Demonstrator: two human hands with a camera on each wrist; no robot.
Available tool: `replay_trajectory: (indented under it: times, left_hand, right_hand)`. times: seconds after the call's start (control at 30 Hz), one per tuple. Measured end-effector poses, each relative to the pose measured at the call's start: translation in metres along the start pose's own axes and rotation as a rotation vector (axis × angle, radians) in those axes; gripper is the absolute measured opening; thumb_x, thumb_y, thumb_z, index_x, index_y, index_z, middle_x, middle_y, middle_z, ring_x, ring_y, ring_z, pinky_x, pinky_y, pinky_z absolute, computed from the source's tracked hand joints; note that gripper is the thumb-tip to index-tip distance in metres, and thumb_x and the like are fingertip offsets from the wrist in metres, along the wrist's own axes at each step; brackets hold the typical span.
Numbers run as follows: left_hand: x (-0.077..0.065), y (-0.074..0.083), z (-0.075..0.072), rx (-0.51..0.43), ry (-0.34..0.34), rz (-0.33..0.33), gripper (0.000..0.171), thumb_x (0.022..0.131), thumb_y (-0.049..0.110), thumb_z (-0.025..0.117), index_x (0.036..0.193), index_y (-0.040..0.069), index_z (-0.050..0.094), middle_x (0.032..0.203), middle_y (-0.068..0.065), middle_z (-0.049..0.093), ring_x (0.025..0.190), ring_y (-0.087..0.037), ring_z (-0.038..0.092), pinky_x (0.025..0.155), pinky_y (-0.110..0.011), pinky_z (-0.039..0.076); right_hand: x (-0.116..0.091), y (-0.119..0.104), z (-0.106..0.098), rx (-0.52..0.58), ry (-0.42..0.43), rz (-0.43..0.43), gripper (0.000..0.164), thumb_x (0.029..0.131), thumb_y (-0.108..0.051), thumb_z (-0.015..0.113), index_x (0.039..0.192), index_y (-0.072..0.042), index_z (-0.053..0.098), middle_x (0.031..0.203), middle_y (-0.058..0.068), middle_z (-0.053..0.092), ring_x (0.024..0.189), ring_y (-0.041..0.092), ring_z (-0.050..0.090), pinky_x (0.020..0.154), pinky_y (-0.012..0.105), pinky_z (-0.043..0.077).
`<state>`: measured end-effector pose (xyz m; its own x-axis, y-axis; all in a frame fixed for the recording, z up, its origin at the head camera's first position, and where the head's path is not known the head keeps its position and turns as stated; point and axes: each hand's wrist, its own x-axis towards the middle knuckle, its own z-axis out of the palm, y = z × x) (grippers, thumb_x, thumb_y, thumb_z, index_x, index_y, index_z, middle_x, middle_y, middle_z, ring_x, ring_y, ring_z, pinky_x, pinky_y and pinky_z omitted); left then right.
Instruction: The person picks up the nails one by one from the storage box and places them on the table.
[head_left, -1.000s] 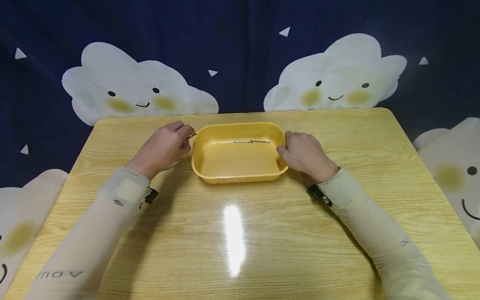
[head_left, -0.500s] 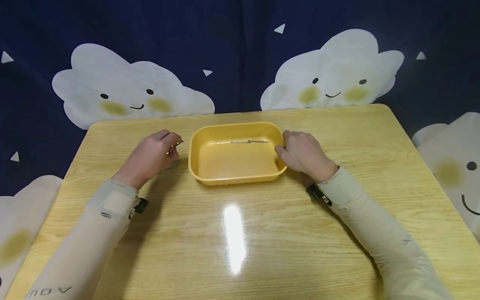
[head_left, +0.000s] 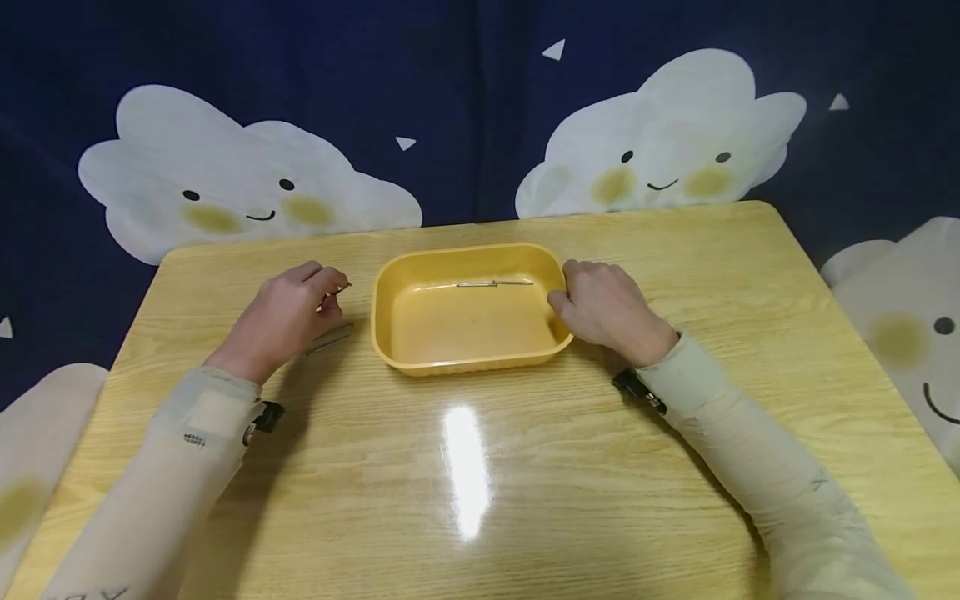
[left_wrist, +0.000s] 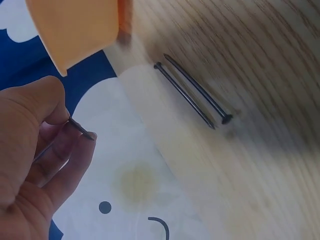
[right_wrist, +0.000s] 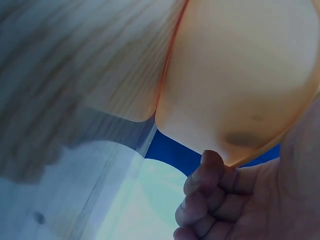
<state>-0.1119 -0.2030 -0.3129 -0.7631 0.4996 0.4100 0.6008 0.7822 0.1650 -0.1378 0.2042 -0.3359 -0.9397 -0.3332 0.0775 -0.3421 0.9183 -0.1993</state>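
My left hand (head_left: pixel 279 312) is raised to the left of a yellow plastic bin (head_left: pixel 465 332), pinching a dark metal nail (left_wrist: pixel 81 129) between thumb and fingers; part of the nail's length is hidden by the hand. Below it, two more nails lie side by side on the table, one nail (left_wrist: pixel 184 95) with its head opposite to that of the other nail (left_wrist: pixel 200 91). At the bin's right end, my right hand (head_left: pixel 606 304) grips the rim, thumb on the inner side. Inside the bin, a nail (head_left: pixel 476 285) and another nail (head_left: pixel 513 282) lie end to end along the far side.
The wooden table (head_left: pixel 375 483) carries the bin near its back edge. Behind it hangs a dark blue curtain (head_left: pixel 465 108) printed with white clouds. A bright light reflection (head_left: pixel 465 475) shows on the tabletop in front of the bin.
My left hand, with the nail, has moved left, away from the bin's left rim. The two nails on the table show more fully. My right hand keeps its grip on the bin.
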Motion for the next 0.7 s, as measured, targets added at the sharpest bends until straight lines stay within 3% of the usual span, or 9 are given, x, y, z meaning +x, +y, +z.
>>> replay_trajectory:
  times: [0.17,0.4,0.7]
  left_hand:
    - [-0.005,-0.004,0.000,0.001,-0.038,-0.033,0.023,0.080,-0.011,0.071,0.102,-0.002,0.071,0.082,-0.011,0.067,0.072,-0.021,0.062,0.065,-0.039,0.055]
    - [-0.007,-0.012,0.002,-0.031,-0.098,-0.090,0.023,0.086,-0.009,0.068,0.108,-0.003,0.072,0.094,-0.016,0.072,0.079,-0.026,0.068,0.071,-0.043,0.059]
    - [-0.010,-0.021,0.005,-0.031,-0.132,-0.103,0.024,0.086,-0.008,0.070,0.109,-0.002,0.074,0.096,-0.016,0.072,0.079,-0.026,0.068,0.072,-0.043,0.059]
  right_hand:
    - [-0.001,-0.001,-0.001,0.005,-0.007,0.000,0.025,0.096,-0.024,0.051,0.080,-0.005,0.054,0.070,0.010,0.053,0.062,0.027,0.054,0.054,0.037,0.041]
    - [-0.002,0.000,0.000,0.019,0.005,0.000,0.025,0.095,-0.023,0.051,0.077,-0.006,0.052,0.068,0.009,0.051,0.060,0.027,0.052,0.053,0.036,0.039]
    - [0.001,0.000,-0.001,0.017,-0.011,0.012,0.025,0.096,-0.024,0.051,0.079,-0.006,0.053,0.071,0.010,0.053,0.062,0.028,0.054,0.054,0.037,0.040]
